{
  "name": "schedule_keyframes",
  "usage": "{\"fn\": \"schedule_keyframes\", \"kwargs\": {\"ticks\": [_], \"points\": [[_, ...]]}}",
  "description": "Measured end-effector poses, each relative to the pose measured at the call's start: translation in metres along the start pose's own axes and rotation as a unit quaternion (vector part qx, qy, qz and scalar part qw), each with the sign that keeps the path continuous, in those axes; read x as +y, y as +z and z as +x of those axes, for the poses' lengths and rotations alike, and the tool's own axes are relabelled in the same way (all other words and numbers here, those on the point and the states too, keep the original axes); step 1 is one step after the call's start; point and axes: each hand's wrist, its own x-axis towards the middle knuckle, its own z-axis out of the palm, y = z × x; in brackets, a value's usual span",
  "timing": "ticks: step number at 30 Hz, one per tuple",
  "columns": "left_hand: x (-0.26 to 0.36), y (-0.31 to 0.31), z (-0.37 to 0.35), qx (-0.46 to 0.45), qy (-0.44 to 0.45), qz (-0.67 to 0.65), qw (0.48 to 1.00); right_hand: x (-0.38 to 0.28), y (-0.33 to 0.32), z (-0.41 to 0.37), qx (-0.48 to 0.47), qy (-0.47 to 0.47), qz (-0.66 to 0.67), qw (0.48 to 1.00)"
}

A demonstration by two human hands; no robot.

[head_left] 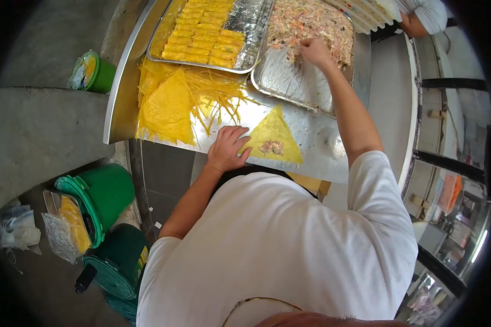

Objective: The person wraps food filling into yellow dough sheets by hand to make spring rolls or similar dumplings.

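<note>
My left hand (pixel 229 148) rests at the left edge of a yellow triangular wrapper sheet (pixel 278 131), its fingers loosely bent and thumb apart, holding nothing. A small heap of filling (pixel 271 147) lies near the sheet's lower edge. Further up, my right hand (pixel 316 53) reaches into a metal tray (pixel 289 82) of mixed shredded filling (pixel 305 24), fingertips pinched together at the filling's near edge. Left of the sheet is a stack of yellow wrappers (pixel 166 106) with loose strips. Behind the stack, another metal tray (pixel 245 46) holds rows of yellow rolls (pixel 202 41).
The metal table (pixel 172 143) has a raised left edge. White ridged trays (pixel 365 13) stand at the back right, near another person's arm (pixel 414 24). Green lidded buckets (pixel 106 191) stand on the floor at left, with a smaller green bin (pixel 101 75) further up.
</note>
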Motion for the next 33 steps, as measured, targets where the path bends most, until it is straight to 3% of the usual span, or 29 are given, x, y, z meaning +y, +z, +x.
{"fn": "schedule_keyframes", "kwargs": {"ticks": [1, 2, 4, 5, 9, 11, 14, 16, 18, 22, 29, 31, 33], "points": [[0.001, 0.0, 0.0, 0.001, 0.002, -0.001, 1.0, -0.01, 0.004, -0.013, 0.071, -0.048, -0.124, 0.989], [0.001, 0.0, 0.0, 0.001, 0.002, -0.001, 1.0, -0.019, 0.012, -0.022, 0.071, -0.048, -0.124, 0.989], [0.0, 0.0, 0.0, 0.0, 0.005, 0.0, 1.0, -0.036, 0.025, -0.033, -0.015, -0.139, -0.34, 0.93], [0.0, -0.001, 0.001, 0.001, 0.005, 0.001, 1.0, -0.042, 0.027, -0.035, -0.014, -0.14, -0.341, 0.93], [0.001, -0.002, 0.002, 0.002, 0.002, 0.002, 1.0, -0.056, 0.021, -0.026, 0.005, -0.069, -0.084, 0.994], [0.003, -0.002, 0.002, 0.0, -0.002, 0.003, 1.0, -0.058, 0.001, 0.014, 0.105, -0.12, -0.1, 0.982], [0.002, -0.002, 0.003, -0.001, -0.009, -0.003, 1.0, -0.087, -0.02, 0.061, 0.047, -0.077, -0.112, 0.99], [0.002, -0.001, 0.002, 0.0, -0.007, 0.004, 1.0, -0.089, -0.006, 0.085, 0.018, -0.136, -0.28, 0.95], [0.001, 0.0, 0.003, 0.0, -0.007, 0.002, 1.0, -0.088, 0.011, 0.085, 0.015, -0.128, -0.29, 0.948], [0.001, -0.001, 0.001, 0.002, -0.004, 0.0, 1.0, -0.082, 0.027, 0.058, -0.038, -0.079, -0.283, 0.955], [0.0, 0.0, -0.001, 0.014, 0.007, -0.005, 1.0, -0.077, 0.032, -0.043, -0.084, -0.086, -0.269, 0.956], [0.0, 0.0, -0.001, 0.009, 0.001, -0.003, 1.0, -0.08, 0.029, -0.075, -0.192, -0.098, -0.261, 0.941], [-0.001, 0.0, -0.002, 0.007, 0.001, -0.004, 1.0, -0.084, 0.018, -0.097, -0.215, -0.118, -0.238, 0.94]]}}
